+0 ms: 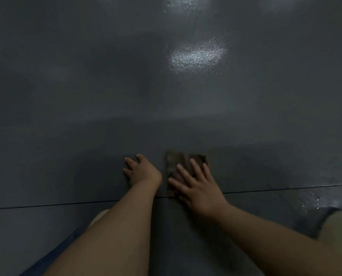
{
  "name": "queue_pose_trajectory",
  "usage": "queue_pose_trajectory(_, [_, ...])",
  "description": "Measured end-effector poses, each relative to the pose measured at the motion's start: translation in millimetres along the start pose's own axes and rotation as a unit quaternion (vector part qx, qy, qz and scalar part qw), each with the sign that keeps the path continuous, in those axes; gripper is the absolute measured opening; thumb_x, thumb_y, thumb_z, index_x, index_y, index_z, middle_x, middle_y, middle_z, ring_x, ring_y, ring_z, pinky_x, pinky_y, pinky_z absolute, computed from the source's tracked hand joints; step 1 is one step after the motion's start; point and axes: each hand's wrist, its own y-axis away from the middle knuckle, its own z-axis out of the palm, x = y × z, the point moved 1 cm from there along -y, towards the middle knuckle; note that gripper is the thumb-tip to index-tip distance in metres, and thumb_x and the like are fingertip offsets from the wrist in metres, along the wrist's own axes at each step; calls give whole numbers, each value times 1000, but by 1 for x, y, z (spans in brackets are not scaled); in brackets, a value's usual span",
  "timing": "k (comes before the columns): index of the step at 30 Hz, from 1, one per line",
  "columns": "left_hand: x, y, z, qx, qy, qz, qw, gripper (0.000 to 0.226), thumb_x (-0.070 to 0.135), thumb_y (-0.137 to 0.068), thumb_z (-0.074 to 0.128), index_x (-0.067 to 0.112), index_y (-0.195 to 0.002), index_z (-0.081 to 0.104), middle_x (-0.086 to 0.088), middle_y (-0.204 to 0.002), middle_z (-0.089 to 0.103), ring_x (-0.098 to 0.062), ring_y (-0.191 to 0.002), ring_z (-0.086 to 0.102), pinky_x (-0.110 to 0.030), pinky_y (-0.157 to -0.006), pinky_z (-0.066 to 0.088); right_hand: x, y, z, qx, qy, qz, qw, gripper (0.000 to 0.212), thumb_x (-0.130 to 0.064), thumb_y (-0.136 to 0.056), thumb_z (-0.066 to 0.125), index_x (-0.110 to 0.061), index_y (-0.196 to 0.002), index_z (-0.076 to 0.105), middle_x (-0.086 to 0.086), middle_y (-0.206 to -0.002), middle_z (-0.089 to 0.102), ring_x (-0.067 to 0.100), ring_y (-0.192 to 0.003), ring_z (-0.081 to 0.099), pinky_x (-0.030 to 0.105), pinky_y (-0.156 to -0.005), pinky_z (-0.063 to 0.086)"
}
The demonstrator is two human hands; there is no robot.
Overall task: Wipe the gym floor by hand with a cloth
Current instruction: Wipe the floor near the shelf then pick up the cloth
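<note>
Nearest the camera, two bare forearms reach out over the dark gym floor. Just beyond a thin seam, the right hand lies flat with fingers spread, pressing the brown cloth down. Just left of it, the left hand rests on bare floor, fingers loosely bent, holding nothing. Wiping looks under way; the next stroke probably needs steady pressure pushing toward the far sheen.

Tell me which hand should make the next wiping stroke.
Right. The right hand already lies flat on the cloth, fingers spread; the left hand rests on bare floor beside it, seemingly bracing.
</note>
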Motion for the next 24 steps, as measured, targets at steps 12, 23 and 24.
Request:
queue_pose_trajectory(12, [42,30,21,14,9,103,995,81,10,-91,52,24,-152,0,-9,-158,-17,-30,-146,-8,-42,-118,12,151,11,-31,43,-67,257,963,54,-53,-96,28,-44,-148,13,1,-160,3,39,-145,0,56,-114,3])
queue_pose_trajectory(23, [76,57,44,20,-54,175,983,88,14,-87,62,27,-152,5,-5,-158,-16,-26,-146,-8,-37,-118,9,74,52,11,-13,44,-19,999,53,-54,-83,32,-40,-129,55,3,-138,54,45,-124,48,64,-96,33])
queue_pose_trajectory(24, [77,58,45,24,-57,174,983,88,15,-87,62,27,-152,5,-5,-158,-16,-26,-146,-8,-37,-118,8,83,51,10,-8,59,-45,997,53,-54,-84,31,-41,-129,55,2,-137,54,43,-124,48,62,-96,35])
